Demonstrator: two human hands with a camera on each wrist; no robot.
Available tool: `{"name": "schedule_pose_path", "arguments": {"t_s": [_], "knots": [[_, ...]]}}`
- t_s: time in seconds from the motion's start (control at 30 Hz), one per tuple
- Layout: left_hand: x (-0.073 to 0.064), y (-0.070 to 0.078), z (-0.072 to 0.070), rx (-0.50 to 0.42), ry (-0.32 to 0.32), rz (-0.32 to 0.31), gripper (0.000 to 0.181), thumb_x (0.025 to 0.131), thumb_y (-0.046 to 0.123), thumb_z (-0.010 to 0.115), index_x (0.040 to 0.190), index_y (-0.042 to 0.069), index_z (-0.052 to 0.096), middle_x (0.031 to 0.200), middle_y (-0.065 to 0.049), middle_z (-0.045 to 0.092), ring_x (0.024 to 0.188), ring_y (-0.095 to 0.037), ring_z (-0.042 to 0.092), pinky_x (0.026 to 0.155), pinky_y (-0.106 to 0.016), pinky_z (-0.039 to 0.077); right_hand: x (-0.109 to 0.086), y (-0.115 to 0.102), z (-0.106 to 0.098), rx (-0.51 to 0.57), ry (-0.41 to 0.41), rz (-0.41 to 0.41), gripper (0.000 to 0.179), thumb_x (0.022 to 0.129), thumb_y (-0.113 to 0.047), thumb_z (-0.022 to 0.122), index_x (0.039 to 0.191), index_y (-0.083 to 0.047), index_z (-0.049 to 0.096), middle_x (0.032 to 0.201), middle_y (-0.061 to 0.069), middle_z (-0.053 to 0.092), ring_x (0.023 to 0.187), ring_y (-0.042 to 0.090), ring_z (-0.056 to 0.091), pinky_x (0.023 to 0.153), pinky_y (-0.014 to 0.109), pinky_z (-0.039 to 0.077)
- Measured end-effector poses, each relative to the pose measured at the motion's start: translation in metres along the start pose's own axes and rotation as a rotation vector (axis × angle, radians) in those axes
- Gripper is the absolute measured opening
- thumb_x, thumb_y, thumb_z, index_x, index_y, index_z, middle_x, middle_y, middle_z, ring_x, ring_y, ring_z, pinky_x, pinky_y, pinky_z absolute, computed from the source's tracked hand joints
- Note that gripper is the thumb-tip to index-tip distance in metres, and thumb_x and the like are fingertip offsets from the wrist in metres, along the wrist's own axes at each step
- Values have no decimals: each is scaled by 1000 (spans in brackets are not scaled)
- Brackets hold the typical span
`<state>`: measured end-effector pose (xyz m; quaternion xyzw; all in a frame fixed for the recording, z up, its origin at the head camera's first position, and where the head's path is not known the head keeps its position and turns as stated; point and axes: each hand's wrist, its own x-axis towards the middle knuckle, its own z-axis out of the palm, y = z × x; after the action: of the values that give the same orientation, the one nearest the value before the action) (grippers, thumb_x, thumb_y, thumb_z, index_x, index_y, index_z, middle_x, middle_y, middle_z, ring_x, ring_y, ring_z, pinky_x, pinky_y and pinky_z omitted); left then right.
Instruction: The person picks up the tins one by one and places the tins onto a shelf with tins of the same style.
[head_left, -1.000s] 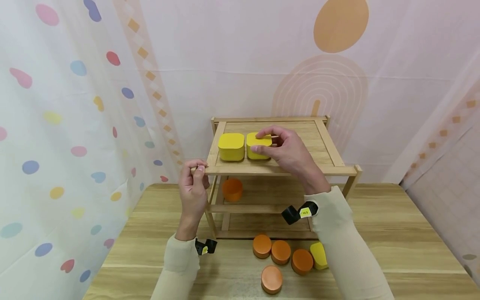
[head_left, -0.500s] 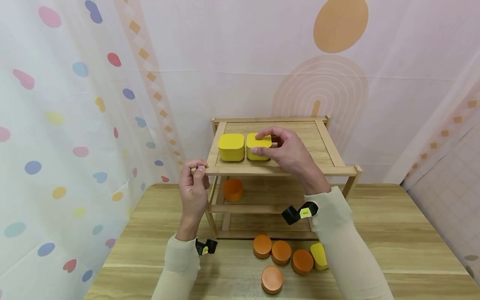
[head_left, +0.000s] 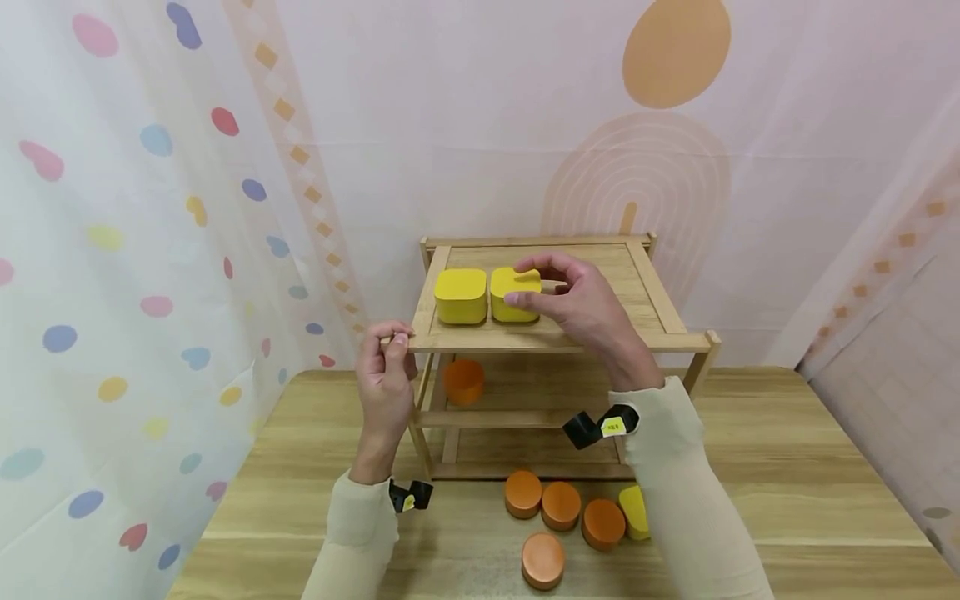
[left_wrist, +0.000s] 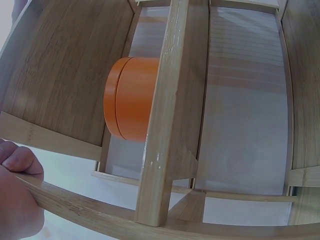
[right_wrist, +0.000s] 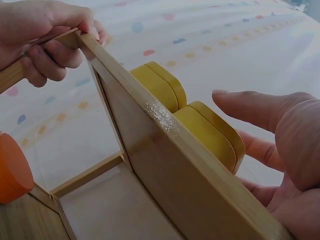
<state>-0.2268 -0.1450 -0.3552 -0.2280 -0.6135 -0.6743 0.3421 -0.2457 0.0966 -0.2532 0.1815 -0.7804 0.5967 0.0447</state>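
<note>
Two yellow square tins with rounded corners stand side by side on the top board of a wooden shelf rack (head_left: 622, 287): the left tin (head_left: 461, 297) and the right tin (head_left: 517, 308). My right hand (head_left: 581, 304) is around the right tin, thumb near its front and index finger over the lid. In the right wrist view a gap shows between that thumb (right_wrist: 250, 106) and the tin; other fingertips are partly hidden behind it. My left hand (head_left: 386, 371) grips the rack's front left corner, fingers curled round the bar in the right wrist view.
An orange round tin (head_left: 464, 382) stands on the middle shelf at the left. Several orange tins (head_left: 561, 505) and a yellow tin (head_left: 634, 511), partly behind the right sleeve, lie on the wooden table (head_left: 787, 467). A patterned curtain (head_left: 450, 125) hangs behind.
My right thumb and index finger have shifted slightly to the right relative to the right yellow tin. The left hand stays on the rack corner, and both tins stay in place.
</note>
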Motion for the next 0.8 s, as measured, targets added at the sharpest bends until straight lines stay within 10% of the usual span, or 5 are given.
{"name": "schedule_pose_path", "arguments": {"t_s": [0.8], "knots": [[-1,-7,3,-16,-12,29,18,102,6,42,101,-10,48,56,2,31,46,-11,27,45,-25,23,-25,8,-14,208,86,-201,32,87,-1,72,116,9,61,131,5,57,122,21,51,99,34,43]]}}
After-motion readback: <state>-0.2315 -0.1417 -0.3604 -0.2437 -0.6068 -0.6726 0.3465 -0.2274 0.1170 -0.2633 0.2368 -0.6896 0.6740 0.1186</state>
